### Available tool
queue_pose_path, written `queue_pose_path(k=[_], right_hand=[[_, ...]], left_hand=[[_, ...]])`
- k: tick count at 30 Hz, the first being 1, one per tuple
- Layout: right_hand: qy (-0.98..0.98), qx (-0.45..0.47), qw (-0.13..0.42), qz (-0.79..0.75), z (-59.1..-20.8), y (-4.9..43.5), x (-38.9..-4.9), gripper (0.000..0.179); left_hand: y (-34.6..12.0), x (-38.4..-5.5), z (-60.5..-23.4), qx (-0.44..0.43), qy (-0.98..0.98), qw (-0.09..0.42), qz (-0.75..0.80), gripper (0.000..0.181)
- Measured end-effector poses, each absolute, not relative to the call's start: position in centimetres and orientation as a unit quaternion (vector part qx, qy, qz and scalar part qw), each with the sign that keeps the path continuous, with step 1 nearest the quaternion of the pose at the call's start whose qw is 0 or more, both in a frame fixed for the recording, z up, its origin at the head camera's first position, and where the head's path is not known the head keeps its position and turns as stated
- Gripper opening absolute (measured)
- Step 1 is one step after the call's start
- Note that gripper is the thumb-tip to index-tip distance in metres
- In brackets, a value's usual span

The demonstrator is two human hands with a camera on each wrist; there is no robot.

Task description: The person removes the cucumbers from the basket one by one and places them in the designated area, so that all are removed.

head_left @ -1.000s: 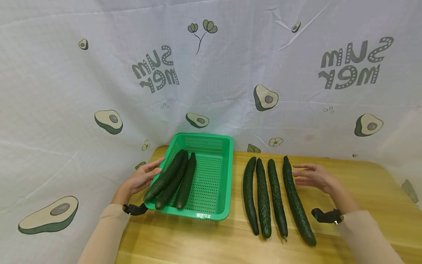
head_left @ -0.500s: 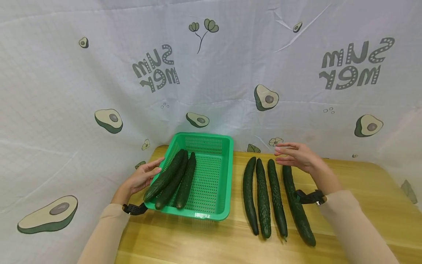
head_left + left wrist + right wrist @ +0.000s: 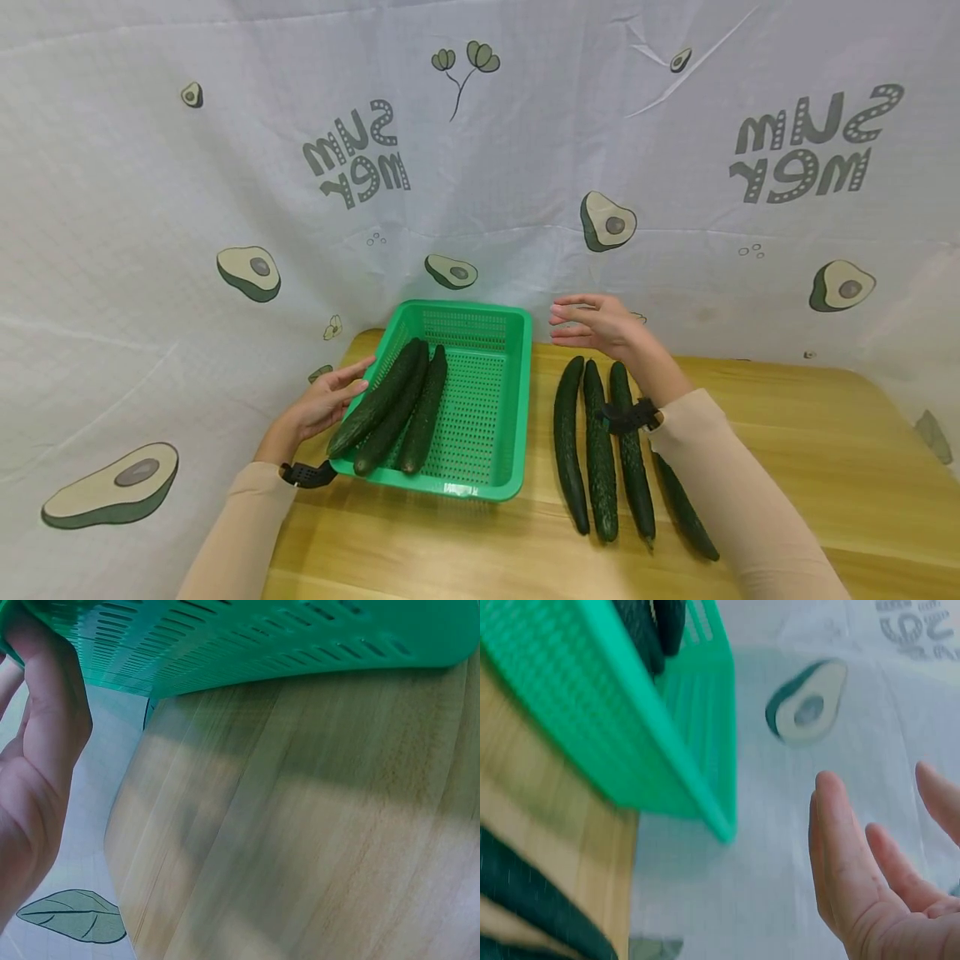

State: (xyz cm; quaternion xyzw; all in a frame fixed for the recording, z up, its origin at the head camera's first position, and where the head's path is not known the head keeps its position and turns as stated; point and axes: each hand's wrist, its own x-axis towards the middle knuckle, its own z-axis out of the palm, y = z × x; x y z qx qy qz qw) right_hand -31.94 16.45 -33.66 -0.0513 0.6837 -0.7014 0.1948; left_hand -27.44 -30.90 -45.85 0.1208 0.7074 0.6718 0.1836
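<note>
At the basket's left rim: your left hand [image 3: 324, 406] touches the basket [image 3: 471, 408]; whether it grips, I cannot tell.
Far right: your right hand [image 3: 600, 325], relaxed, holds nothing.
Basket's left half: 3 cucumbers [image 3: 393, 417].
Right row: 4 cucumbers [image 3: 601, 467]; your sleeve [image 3: 738, 483], dropping, might roll them.

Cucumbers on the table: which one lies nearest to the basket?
The leftmost cucumber of the four in the head view; no other lies between it and the basket.

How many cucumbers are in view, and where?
7: three cucumbers in the green basket, four on the table to its right, the rightmost partly hidden by the right arm.
</note>
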Motion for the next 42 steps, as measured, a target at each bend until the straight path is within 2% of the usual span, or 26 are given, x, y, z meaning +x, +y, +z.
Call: queue_pose_path(k=[11,20,29,42], right_hand=[[0.643,-0.037,0.239,-0.726,-34.5,9.3,-32.8,0.053],[0.635,-0.022,0.255,-0.729,-35.3,4.6,-33.0,0.053],[0.631,0.001,0.276,-0.725,-36.9,0.8,-33.1,0.054],[0.631,-0.016,0.298,-0.716,-39.5,-2.5,-32.7,0.058]], left_hand=[[-31.0,-27.3,-45.6,0.117,0.708,0.188,0.671,0.061],[-30.9,-27.3,-45.4,0.119,0.706,0.186,0.673,0.061],[-30.8,-27.2,-45.3,0.118,0.710,0.187,0.669,0.061],[-30.7,-27.3,-45.5,0.110,0.714,0.184,0.666,0.060]])
